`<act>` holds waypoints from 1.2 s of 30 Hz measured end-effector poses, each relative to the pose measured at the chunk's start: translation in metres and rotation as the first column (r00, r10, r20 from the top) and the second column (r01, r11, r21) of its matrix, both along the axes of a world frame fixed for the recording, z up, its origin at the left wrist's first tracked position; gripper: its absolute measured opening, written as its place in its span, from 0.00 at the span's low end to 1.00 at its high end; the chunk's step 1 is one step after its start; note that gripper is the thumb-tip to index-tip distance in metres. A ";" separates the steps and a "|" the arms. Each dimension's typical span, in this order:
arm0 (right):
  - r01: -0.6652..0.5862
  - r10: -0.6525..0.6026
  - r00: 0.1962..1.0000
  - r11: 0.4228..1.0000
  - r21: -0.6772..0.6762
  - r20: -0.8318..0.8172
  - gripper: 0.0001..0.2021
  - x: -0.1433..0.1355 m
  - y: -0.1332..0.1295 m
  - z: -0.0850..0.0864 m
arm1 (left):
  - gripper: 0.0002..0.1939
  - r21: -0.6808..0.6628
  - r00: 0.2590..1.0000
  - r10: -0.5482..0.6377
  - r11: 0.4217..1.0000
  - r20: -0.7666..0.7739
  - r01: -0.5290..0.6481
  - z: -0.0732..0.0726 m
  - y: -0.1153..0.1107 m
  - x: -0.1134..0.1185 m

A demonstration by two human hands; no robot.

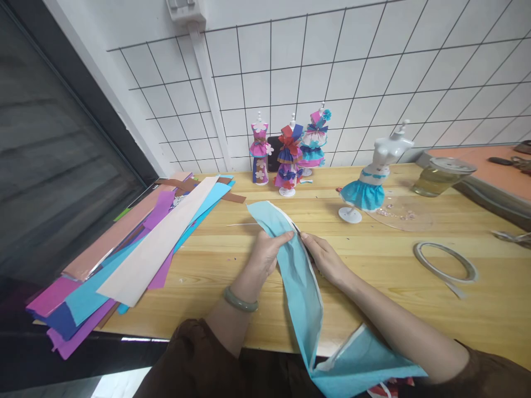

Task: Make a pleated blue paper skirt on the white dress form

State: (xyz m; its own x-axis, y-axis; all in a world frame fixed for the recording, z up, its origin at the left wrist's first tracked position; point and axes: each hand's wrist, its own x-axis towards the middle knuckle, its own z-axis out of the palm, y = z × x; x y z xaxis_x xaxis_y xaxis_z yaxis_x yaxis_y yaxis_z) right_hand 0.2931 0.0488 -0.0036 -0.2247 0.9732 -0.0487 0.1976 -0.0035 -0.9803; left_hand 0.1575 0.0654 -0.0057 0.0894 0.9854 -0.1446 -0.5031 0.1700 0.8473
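Note:
A long light-blue crepe paper strip (296,276) runs from above my hands down over the table's front edge, where it folds toward the right. A narrow white band lies along its right edge. My left hand (267,251) grips the strip near its upper end, thumb on top. Close beside it, my right hand (326,257) has its fingers pinched at the white-banded edge; what exactly sits between the fingertips is hidden. Beyond, a small white dress form (388,152) wears a blue gathered skirt (364,193).
Stacked coloured paper strips (136,254) lie at left. Three small dressed forms (287,160) stand by the tiled wall. On the right are a tape roll (446,262), scissors (512,237), a clear dish of small beads (400,213) and a lidded cup (442,177) of yellowish liquid.

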 end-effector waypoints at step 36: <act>-0.001 0.000 1.000 0.998 -0.065 -0.020 0.23 -0.002 -0.001 0.002 | 0.14 -0.089 0.997 0.037 0.996 0.065 -0.031 0.003 0.002 0.001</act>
